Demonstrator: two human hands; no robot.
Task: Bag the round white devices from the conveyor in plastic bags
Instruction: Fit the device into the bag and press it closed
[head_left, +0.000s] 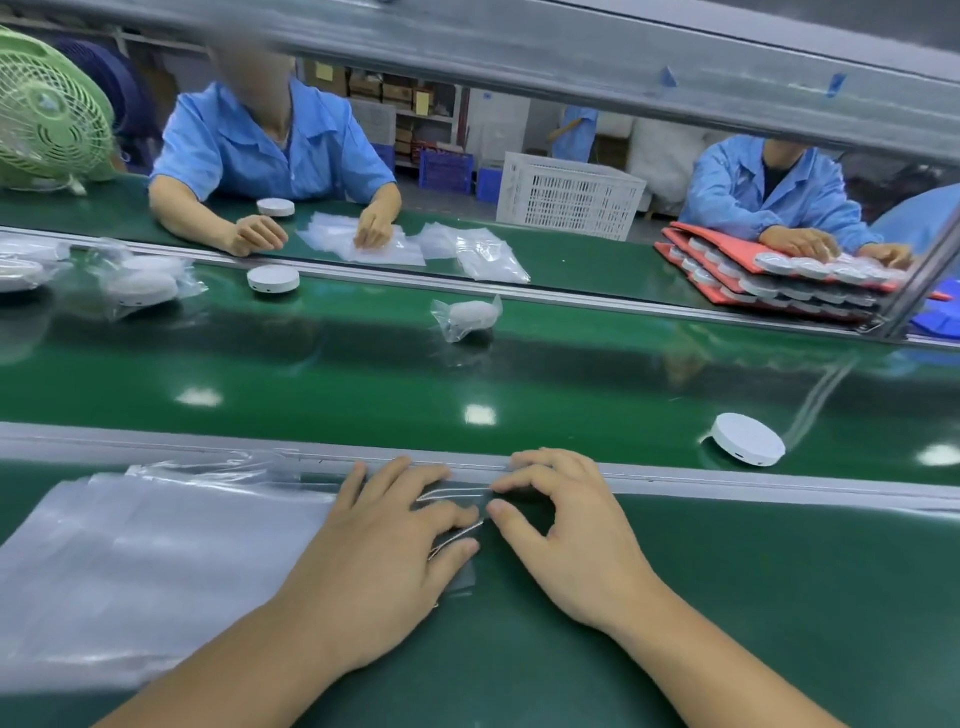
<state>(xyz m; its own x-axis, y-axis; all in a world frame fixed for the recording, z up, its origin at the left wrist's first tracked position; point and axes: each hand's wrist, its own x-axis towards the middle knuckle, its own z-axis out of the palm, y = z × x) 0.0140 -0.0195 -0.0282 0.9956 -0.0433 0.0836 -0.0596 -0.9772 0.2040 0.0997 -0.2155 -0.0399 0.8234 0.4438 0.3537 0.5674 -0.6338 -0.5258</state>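
Round white device (748, 439) lies on belt (519, 374); left fingers (441, 519) flat on clear bag (156, 545), right fingers (524, 488) curled, grip unclear.

Left hand (384, 561) flat, right hand (566, 535) curled

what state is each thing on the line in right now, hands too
plastic bags, flat stack, none filled
left hand, flat, pressing the plastic bags down
right hand, fingers curled at the stack's edge; pinch unclear
near device, bare, lying flat on the conveyor
far device, bare, lying flat
bagged device, inside its bag
green fan, running or not, cannot tell
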